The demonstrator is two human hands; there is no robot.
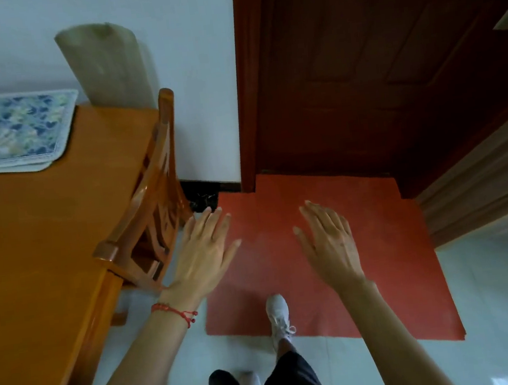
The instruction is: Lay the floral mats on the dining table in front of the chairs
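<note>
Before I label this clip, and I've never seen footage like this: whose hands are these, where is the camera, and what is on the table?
There is no machine here. One camera worn on a person's head looks forward and down, so you see their own arms. The left hand, with a red string bracelet on its wrist, and the right hand are both spread open and hold nothing. At left, the orange wooden dining table carries blue-and-green floral mats, apparently stacked, near its far end. A wooden chair is tucked against the table. Below lie a red floor mat and a dark brown door.
</note>
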